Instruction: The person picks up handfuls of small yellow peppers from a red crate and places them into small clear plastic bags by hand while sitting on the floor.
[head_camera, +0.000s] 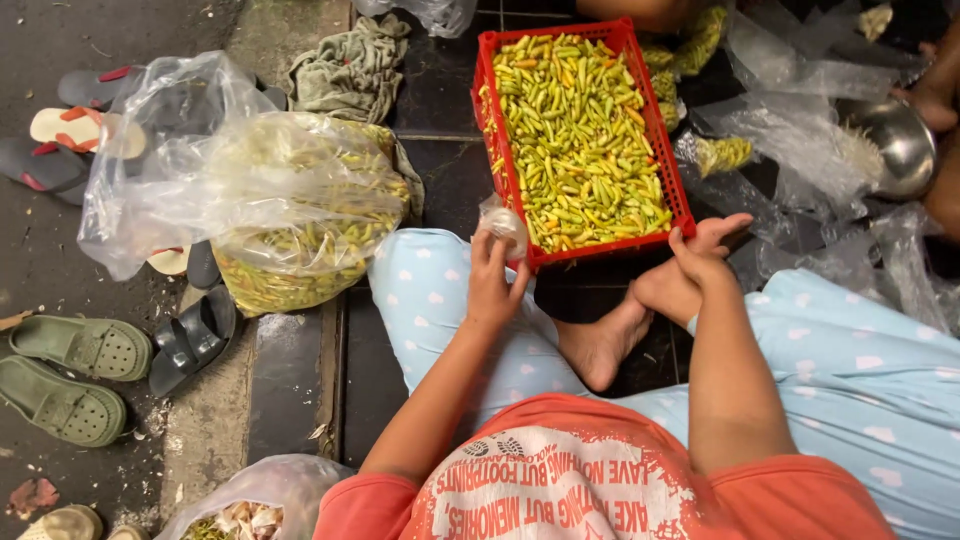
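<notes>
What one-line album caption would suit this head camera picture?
Seated on a dark tiled floor, left hand clutching a small clear bag, right hand at a red crate of green chillies.

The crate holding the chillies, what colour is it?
Red crate, seen best in the head view.

My left hand (492, 272) is raised in front of me, fingers curled and pinched shut. My right hand (703, 250) reaches farther out, fingers bent, palm down.

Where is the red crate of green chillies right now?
In the head view, the red crate sits on the dark tiled floor at top centre, between the big clear chilli bag and the steel bowl.
</notes>
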